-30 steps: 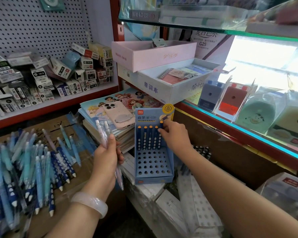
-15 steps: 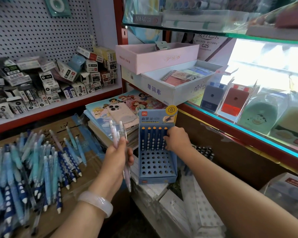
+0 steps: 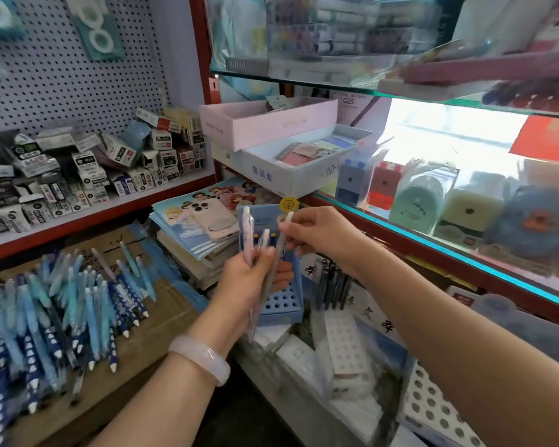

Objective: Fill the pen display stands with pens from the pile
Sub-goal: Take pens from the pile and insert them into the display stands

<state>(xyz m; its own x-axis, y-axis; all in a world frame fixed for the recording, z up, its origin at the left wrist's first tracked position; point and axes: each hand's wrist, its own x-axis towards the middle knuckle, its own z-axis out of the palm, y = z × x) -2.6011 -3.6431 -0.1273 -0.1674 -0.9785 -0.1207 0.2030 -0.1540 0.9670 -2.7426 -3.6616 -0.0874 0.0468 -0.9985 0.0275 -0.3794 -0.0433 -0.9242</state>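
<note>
A blue pen display stand [image 3: 284, 304] with rows of holes stands in front of me on white boxes, a few pens in its back row. My left hand [image 3: 249, 279] grips a small bunch of pale pens [image 3: 248, 233] upright in front of the stand. My right hand [image 3: 317, 233] pinches the top of one pale pen [image 3: 279, 250] from that bunch. The pile of blue pens [image 3: 55, 314] lies on cardboard at the left.
A phone [image 3: 212, 217] lies on a stack of picture books behind the stand. White perforated stand boxes [image 3: 346, 346] and dark pens [image 3: 333, 285] sit to the right. A glass shelf edge [image 3: 433, 250] runs along the right; small boxes crowd the left shelf [image 3: 88, 169].
My right hand left the stand's back row and came to the bunch, pinching one pen. My left hand moved right and up, in front of the stand.
</note>
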